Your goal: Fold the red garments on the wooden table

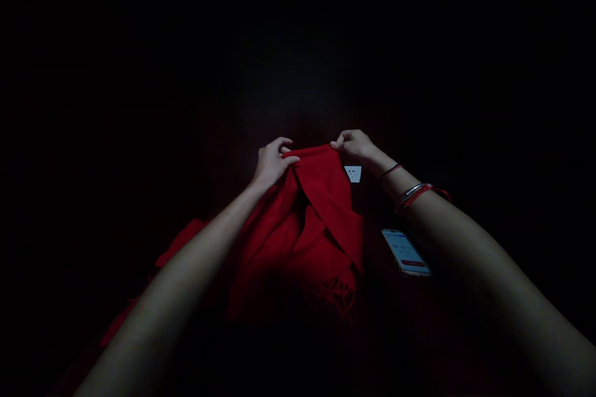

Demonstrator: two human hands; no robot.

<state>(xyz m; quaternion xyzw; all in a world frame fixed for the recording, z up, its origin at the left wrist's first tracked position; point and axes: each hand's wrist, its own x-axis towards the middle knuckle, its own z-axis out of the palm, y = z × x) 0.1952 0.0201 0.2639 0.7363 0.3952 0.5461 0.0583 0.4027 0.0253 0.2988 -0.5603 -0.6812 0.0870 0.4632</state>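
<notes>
Here, red fringed scarf (307, 223) lies bunched centre-frame on a dark surface. Left hand (271, 164) and right hand (356, 145) each pinch its top edge. Looks mid-fold; a clean fold needs both pinches level. Phone (406, 252) lies apart, right.

A slim smartphone with a pale case and a lit white screen (406, 252) lies flat on a dark, dimly lit surface (465, 155), set at a slant. A red bar shows near the screen's lower end; the text on it is too small to read. Farther away lies a small white square piece with tiny dark marks (352, 173). Everything around them is lost in shadow.
</notes>
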